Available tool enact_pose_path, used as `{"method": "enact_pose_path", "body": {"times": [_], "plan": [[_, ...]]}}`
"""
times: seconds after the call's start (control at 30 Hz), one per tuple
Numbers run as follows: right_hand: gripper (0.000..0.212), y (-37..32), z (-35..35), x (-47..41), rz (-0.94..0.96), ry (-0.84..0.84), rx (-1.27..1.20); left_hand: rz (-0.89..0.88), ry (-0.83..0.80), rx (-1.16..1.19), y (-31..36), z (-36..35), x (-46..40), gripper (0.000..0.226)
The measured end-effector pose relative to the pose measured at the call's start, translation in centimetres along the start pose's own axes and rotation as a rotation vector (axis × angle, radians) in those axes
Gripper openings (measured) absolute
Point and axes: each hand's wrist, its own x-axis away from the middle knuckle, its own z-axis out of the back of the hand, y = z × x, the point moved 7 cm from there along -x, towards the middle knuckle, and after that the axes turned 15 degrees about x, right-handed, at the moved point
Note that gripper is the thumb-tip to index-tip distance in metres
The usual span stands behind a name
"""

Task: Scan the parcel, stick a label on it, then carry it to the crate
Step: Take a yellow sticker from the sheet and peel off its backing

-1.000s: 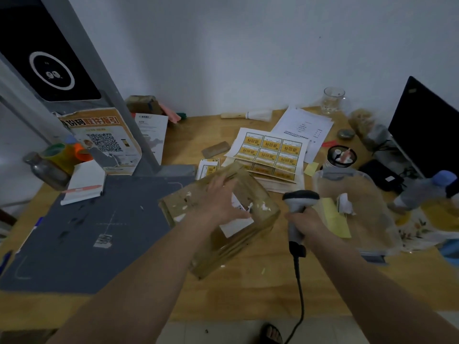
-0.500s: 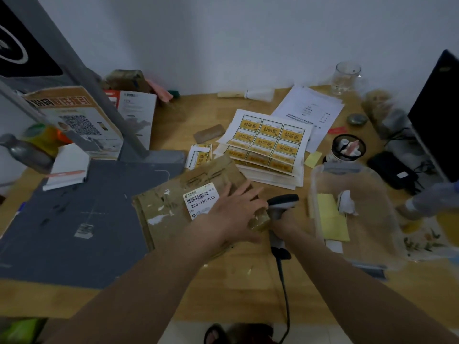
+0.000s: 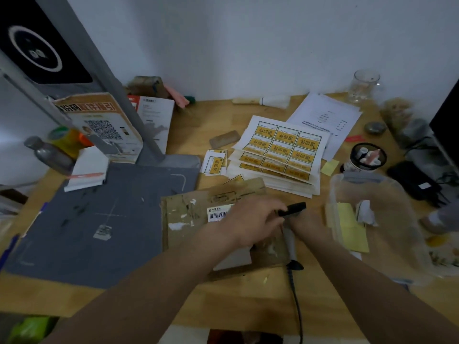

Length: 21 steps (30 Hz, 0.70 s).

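A worn brown cardboard parcel point(image 3: 188, 217) lies flat on the wooden table, its white barcode sticker point(image 3: 216, 213) facing up. My left hand point(image 3: 250, 222) rests on top of the parcel, fingers spread, covering part of the sticker. My right hand point(image 3: 304, 225) grips the handle of a black and grey corded barcode scanner point(image 3: 291, 209) at the parcel's right edge, its head pointing left over the parcel. A stack of yellow label sheets point(image 3: 283, 150) lies just behind the parcel.
A dark grey mat point(image 3: 99, 219) covers the table's left part, under a slanted grey stand point(image 3: 119, 100). A clear plastic tub point(image 3: 387, 219) with yellow notes stands right of the scanner. Papers point(image 3: 325, 117), a glass point(image 3: 365, 85), a pen cup point(image 3: 367, 157) and a monitor edge point(image 3: 447, 125) crowd the back right.
The parcel went from tilted up on an edge to lying flat with the barcode sticker up. My right hand brought the scanner leftward against the parcel, close to my left hand.
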Motion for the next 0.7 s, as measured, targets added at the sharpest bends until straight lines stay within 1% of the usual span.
{"method": "enact_pose_path", "body": {"times": [0.07, 0.13, 0.17, 0.2, 0.27, 0.33, 0.4, 0.47, 0.57, 0.6, 0.7], "plan": [[0.018, -0.9, 2.4, 0.3, 0.020, 0.190, 0.011, 0.056, 0.201, 0.039, -1.8, 3.3, 0.0, 0.020], [0.004, -3.2, 4.1, 0.7, 0.077, 0.303, 0.000, 0.204, 0.340, 0.062, -5.0, 6.4, 0.3, 0.019], [0.011, -4.8, 4.5, 0.8, 0.117, 0.311, -0.015, 0.291, 0.394, 0.064, -6.9, 7.9, 0.5, 0.019], [0.014, -6.5, 4.8, 0.8, 0.165, 0.307, -0.036, 0.373, 0.445, 0.087, -8.7, 9.3, 0.8, 0.018], [0.014, -10.1, 5.3, 1.0, 0.262, 0.320, -0.055, 0.510, 0.536, 0.219, -12.3, 11.9, 1.6, 0.017], [0.015, -13.7, 5.6, 1.0, 0.344, 0.319, -0.026, 0.640, 0.572, 0.339, -15.6, 13.7, 2.5, 0.015], [0.015, -16.9, 4.9, 0.7, 0.410, 0.262, 0.068, 0.752, 0.520, 0.408, -18.5, 14.5, 3.3, 0.011], [0.019, -19.5, 3.6, -0.1, 0.451, 0.184, 0.191, 0.819, 0.456, 0.479, -20.8, 14.4, 3.9, 0.007], [0.027, -22.2, 0.6, -2.1, 0.477, 0.040, 0.423, 0.906, 0.373, 0.527, -23.5, 13.7, 4.7, 0.012], [0.028, -22.7, -0.5, -2.8, 0.479, -0.003, 0.511, 0.954, 0.306, 0.529, -24.1, 13.2, 4.9, 0.017], [0.026, -23.6, -3.8, -5.3, 0.474, -0.103, 0.759, 1.088, 0.025, 0.536, -25.0, 11.3, 5.3, 0.040]]}}
